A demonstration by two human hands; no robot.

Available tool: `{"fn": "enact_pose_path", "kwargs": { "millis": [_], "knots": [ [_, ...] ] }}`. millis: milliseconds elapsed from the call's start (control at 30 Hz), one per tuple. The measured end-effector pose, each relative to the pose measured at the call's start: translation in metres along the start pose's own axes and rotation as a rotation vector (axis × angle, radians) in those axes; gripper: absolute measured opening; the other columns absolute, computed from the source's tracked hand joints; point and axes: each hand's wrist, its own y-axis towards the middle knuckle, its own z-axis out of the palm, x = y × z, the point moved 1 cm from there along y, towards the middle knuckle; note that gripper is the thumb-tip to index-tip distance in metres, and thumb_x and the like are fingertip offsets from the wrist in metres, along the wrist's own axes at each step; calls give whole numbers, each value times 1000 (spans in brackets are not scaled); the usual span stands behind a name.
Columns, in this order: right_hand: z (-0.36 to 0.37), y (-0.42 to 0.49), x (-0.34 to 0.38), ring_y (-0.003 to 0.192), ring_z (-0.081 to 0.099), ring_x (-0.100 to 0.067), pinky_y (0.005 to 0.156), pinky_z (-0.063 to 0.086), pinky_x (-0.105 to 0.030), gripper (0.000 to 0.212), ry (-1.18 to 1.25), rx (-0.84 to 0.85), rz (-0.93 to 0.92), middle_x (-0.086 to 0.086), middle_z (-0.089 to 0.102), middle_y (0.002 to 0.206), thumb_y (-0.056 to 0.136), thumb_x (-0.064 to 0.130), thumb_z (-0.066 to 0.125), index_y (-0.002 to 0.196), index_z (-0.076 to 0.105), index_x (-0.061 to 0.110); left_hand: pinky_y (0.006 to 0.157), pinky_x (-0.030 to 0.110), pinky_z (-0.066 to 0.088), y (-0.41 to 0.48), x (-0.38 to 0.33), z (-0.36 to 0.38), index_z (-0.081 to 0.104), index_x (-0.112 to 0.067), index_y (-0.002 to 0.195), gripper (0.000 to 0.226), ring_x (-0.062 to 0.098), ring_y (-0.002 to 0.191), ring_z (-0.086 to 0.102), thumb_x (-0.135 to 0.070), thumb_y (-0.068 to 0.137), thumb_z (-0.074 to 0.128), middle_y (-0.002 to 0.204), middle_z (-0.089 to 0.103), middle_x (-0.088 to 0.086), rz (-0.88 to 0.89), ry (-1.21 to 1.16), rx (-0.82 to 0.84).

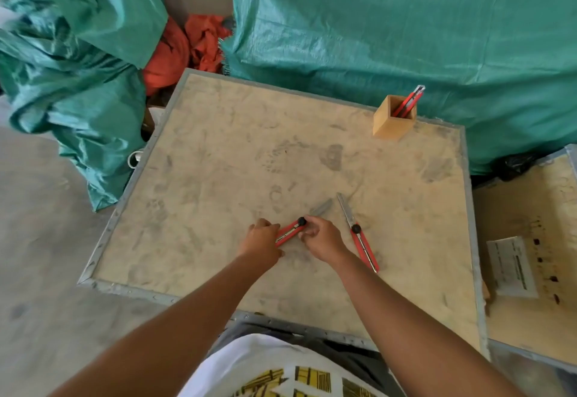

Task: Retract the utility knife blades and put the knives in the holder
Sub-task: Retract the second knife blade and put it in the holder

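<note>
Red knife [288, 231] sits gripped in my left hand [260, 240] and right hand [321, 237]; a second knife [359, 234] lies right, the holder [394, 117] far right.

Head view: looks steeply down, forward, close over worktop [218, 162].

From my seat I see the counter [218, 159] as a matt, scuffed, smudged tan plywood panel framed in dull grey riveted metal, and on it a smooth, unvarnished-looking pale wooden square holder [394, 120]. The red plastic utility knives [363, 239] carry bare grey metal blades and black plastic knobs, faintly glossy. Behind, the green woven tarpaulin [390, 31] looks crinkled with a slight sheen, beside soft, matt orange cloth [175, 50].
</note>
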Motion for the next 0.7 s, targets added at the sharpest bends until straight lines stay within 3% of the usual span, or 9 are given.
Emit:
{"fn": "enact_pose_path", "kwargs": {
  "millis": [167, 300, 433, 567, 700],
  "knots": [
    [12, 4, 1, 94, 70, -18, 96, 56, -34, 40, 128, -71, 67, -5, 73, 102, 91, 17, 72, 130, 63, 16, 80, 36, 54, -7, 13, 10, 67, -24, 115, 40, 29, 100, 59, -6, 81, 59, 110, 58, 6, 88, -58, -88],
    [12, 1, 3, 82, 74, -14, 71, 64, -26, 25, 381, -157, 133, -6, 73, 104, 93, 15, 71, 118, 65, 14, 71, 30, 53, -10, 13, 4, 74, -23, 105, 41, 28, 84, 64, -3, 72, 62, 97, 62, 9, 153, -187, -117],
    [-13, -8, 22, 82, 78, -22, 73, 66, -35, 18, 571, -211, 77, -11, 75, 102, 93, 10, 72, 110, 69, 13, 72, 21, 50, -20, 5, -18, 72, -16, 113, 42, 22, 82, 66, -6, 72, 75, 103, 64, 7, 251, -363, -177],
    [-62, -25, 49, 70, 76, -16, 65, 63, -26, 18, 572, -222, -65, -7, 75, 93, 92, 8, 73, 107, 73, 18, 82, 21, 52, -31, -11, -56, 60, -26, 129, 54, 13, 88, 65, -13, 79, 77, 110, 67, -3, 318, -463, -57],
    [-95, -42, 64, 85, 78, -27, 65, 63, -23, 28, 565, -220, -165, -13, 77, 103, 91, 6, 73, 120, 73, 7, 84, 20, 53, -41, -26, -76, 57, -27, 132, 57, 3, 86, 64, -8, 81, 75, 108, 68, -6, 364, -544, -31]
  ]
}}
